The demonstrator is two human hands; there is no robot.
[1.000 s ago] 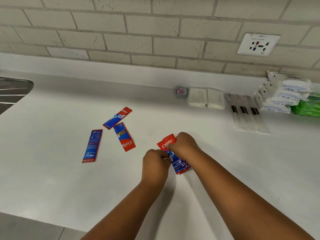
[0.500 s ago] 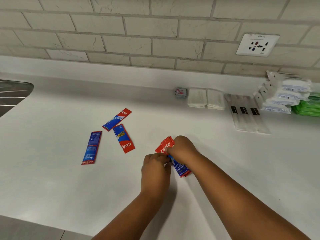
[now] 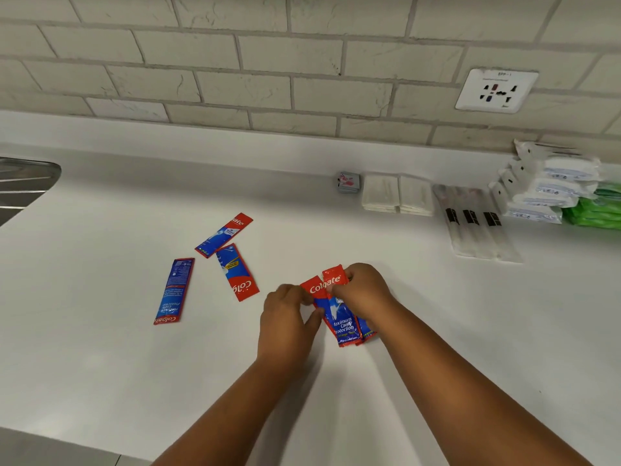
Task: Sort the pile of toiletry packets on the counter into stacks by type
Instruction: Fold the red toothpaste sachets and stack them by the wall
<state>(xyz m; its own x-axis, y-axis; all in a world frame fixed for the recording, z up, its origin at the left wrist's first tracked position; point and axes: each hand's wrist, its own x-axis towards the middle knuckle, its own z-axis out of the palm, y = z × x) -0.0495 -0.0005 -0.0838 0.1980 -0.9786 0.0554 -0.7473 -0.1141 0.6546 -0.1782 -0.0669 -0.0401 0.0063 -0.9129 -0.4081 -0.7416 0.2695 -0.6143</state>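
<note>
A small stack of red-and-blue toothpaste packets (image 3: 339, 317) lies on the white counter (image 3: 100, 348) in front of me. My left hand (image 3: 285, 321) pinches its left edge, and my right hand (image 3: 363, 294) grips its top right. Three more toothpaste packets lie loose to the left: one blue side up (image 3: 173, 290), one with its red end toward me (image 3: 238, 272), one slanted behind it (image 3: 223, 234).
Along the back right stand sorted stacks: a small grey packet (image 3: 348, 182), white sachets (image 3: 398, 196), clear toothbrush sleeves (image 3: 475, 223), white pouches (image 3: 544, 190) and green packets (image 3: 598, 210). A sink edge (image 3: 23, 183) shows at far left. A wall socket (image 3: 496, 90) sits above.
Both hands have shifted slightly on the stack, squaring the packets; more of the top packet's face shows. The loose packets have not moved.
</note>
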